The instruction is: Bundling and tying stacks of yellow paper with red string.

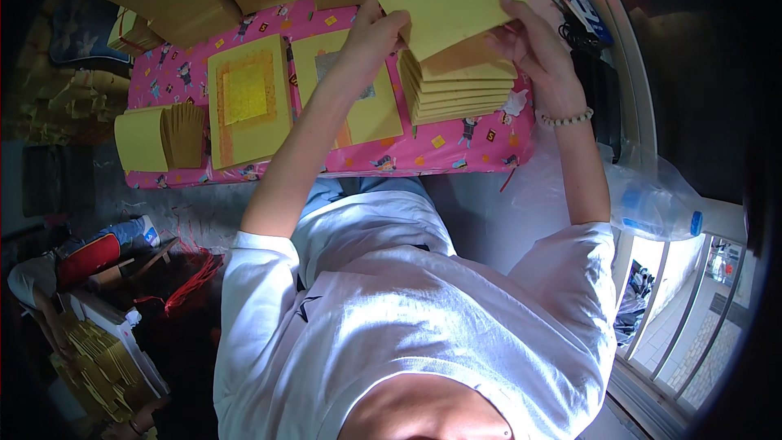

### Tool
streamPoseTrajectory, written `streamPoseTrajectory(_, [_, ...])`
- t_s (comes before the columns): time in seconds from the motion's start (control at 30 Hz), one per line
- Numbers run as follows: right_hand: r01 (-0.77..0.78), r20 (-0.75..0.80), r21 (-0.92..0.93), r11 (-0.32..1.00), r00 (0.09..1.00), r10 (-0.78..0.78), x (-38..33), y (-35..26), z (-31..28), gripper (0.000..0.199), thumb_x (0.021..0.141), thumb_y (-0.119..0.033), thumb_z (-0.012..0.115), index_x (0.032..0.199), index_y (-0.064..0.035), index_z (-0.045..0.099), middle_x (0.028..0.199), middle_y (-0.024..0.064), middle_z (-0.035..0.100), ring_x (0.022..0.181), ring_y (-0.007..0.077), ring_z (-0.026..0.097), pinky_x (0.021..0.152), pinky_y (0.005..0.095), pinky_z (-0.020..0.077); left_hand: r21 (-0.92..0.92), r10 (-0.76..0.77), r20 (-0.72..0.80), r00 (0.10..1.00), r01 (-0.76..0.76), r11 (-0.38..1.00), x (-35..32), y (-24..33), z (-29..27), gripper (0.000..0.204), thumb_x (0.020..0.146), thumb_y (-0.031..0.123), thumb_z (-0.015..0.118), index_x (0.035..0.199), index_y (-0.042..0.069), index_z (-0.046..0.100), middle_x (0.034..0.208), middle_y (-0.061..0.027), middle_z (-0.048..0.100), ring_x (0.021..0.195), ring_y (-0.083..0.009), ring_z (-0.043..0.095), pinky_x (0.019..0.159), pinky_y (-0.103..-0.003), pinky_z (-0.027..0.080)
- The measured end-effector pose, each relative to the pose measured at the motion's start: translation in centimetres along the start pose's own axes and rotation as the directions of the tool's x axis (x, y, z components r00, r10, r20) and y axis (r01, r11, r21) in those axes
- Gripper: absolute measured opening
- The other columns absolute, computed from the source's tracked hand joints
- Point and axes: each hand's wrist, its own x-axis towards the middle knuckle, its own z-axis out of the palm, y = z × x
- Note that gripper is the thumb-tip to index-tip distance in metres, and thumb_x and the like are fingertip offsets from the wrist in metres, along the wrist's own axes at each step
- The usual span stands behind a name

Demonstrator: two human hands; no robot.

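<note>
The person is lifting a yellow paper sheet (446, 2) above a fanned stack of similar sheets (456, 90), which is lying at the right end of the pink patterned table (481, 143). The left hand (376, 33) is pinching the sheet's lower left edge with fingers closed on it, and the right hand (525, 45) is gripping the right edge the same way. The sheet looks thin, light and floppy, likely to crease, so holding opposite edges seems wise. Another gold-centred sheet (248, 98) is lying to the left.
</note>
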Motion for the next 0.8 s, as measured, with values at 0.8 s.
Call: streamPoseTrajectory(0.8, [-0.064,-0.156,-0.783,0.618,0.983,-0.096,0.4,8.1,-7.2,0.036,0.073,-0.028,0.065,0.090,0.0030,0.057,0.075,0.0098,0.059,0.065,0.0162,0.056,0.058,0.0293,0.0439,0.382,-0.244,0.073,0.967,0.199,0.903,-0.1,-5.9,-0.3,0.039,0.083,0.012,0.059,0.114,-0.004,0.044,0.096,-0.0124,0.059,0.081,-0.0185,0.062,0.059,-0.030,0.054])
